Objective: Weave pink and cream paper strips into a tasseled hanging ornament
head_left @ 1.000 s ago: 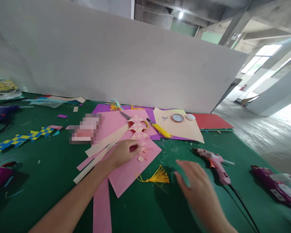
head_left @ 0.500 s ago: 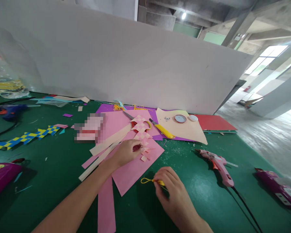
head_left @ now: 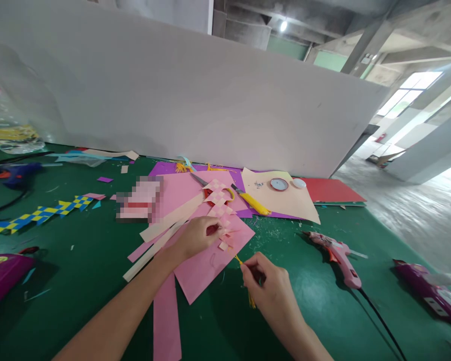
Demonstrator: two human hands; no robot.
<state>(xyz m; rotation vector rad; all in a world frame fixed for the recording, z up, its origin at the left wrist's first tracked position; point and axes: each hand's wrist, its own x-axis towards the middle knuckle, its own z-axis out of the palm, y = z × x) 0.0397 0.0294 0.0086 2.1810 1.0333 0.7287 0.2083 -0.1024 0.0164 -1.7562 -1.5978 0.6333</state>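
My left hand (head_left: 201,234) pinches the lower end of a woven pink and cream paper strip (head_left: 218,205), which lies over pink sheets and the red-and-yellow scissors (head_left: 230,194). Closed around the upper part of a yellow tassel (head_left: 251,300) is my right hand (head_left: 265,278). The tassel's thin loop points up and left toward the edge of the pink paper (head_left: 199,273), and its fringe hangs below my fingers. Cream paper strips (head_left: 150,255) run beneath my left wrist.
A pink glue gun (head_left: 340,255) lies at right, with a purple one (head_left: 428,288) beyond. A yellow cutter (head_left: 255,203) and a round tin (head_left: 278,184) rest behind. At left are a blue-and-yellow woven strip (head_left: 45,213) and a purple device (head_left: 5,276).
My right hand has turned and risen slightly; the tassel's loop has swung up toward the pink paper, and its fringe now hangs down. My left hand keeps its place.
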